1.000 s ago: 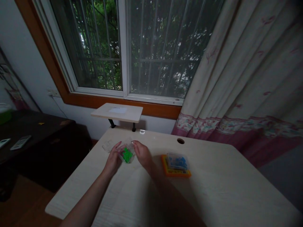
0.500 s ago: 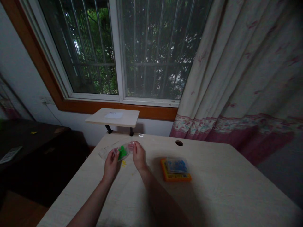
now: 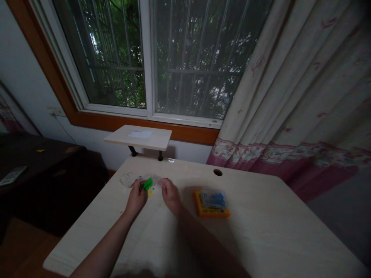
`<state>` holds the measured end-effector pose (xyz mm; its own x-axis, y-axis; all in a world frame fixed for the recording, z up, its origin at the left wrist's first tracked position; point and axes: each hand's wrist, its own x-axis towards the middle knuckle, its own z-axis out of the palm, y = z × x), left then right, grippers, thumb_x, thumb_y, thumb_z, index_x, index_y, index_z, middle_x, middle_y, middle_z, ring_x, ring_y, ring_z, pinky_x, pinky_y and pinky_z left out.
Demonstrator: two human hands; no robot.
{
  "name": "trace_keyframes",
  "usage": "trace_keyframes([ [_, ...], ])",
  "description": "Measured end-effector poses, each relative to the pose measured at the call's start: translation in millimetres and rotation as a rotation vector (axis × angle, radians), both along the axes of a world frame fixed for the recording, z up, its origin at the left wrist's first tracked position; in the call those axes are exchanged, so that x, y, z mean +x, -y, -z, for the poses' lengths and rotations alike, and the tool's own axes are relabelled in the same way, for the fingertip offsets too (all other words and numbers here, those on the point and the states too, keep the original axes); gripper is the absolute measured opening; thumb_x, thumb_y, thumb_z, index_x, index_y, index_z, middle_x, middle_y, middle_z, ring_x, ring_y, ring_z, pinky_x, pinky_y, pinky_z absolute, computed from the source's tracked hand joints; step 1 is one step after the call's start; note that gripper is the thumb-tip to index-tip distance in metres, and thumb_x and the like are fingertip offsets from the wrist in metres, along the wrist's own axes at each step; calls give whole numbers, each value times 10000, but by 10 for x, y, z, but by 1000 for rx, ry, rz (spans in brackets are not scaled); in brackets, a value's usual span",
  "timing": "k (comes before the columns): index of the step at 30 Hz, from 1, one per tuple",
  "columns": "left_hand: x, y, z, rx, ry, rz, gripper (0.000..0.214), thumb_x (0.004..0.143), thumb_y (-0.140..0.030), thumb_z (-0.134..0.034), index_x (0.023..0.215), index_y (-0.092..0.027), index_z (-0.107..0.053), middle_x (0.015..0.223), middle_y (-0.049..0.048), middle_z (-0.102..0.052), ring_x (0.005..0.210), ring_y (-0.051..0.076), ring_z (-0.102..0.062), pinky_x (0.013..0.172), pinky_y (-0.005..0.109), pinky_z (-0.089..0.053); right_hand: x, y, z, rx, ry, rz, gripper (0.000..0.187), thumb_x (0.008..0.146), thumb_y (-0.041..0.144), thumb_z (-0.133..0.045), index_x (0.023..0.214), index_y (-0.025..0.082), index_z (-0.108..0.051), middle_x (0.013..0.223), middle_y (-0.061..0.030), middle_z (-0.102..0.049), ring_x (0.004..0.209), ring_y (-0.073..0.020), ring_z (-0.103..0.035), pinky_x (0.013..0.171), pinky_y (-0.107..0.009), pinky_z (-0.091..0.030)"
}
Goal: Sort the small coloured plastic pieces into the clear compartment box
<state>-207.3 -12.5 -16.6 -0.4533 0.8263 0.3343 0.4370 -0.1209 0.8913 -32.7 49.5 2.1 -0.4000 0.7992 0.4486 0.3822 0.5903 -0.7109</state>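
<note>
My left hand [image 3: 136,197] pinches one end of a clear plastic bag [image 3: 150,180] holding small green pieces [image 3: 147,183], low over the pale table [image 3: 261,224]. My right hand [image 3: 169,195] grips the bag's other end with curled fingers. A few tiny yellow bits [image 3: 150,193] lie on the table just under the bag. Another clear plastic item [image 3: 126,179] rests to the left of my left hand.
An orange tray [image 3: 211,209] with a clear bag of blue pieces [image 3: 213,198] on it lies right of my hands. A small raised shelf [image 3: 138,137] stands at the table's back, a cable hole [image 3: 217,172] nearby. A dark cabinet [image 3: 43,170] stands left, curtains [image 3: 304,96] right.
The bag of green pieces went from held between both hands to lower and farther left. Small yellow bits now lie on the table under it.
</note>
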Motion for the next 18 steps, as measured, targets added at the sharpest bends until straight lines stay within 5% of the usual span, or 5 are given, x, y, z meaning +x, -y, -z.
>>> trace_keyframes([
  [9, 163, 117, -2, -51, -41, 32, 391, 718, -182, -543, 1109, -199, -537, 1024, 81, -673, 1013, 278, -631, 960, 441, -458, 318, 171, -37, 5, 84, 11, 211, 868, 187, -414, 957, 220, -602, 740, 2, -642, 644, -141, -600, 597, -204, -451],
  [18, 267, 168, -86, -58, -59, 83, 326, 737, -215, -579, 1061, -203, -542, 954, 66, -680, 905, 255, -646, 850, 391, -496, 483, 254, 5, 42, -6, -66, 422, 895, 155, -415, 1261, 232, -609, 1222, -58, -674, 1119, -183, -636, 1006, -346, -501],
])
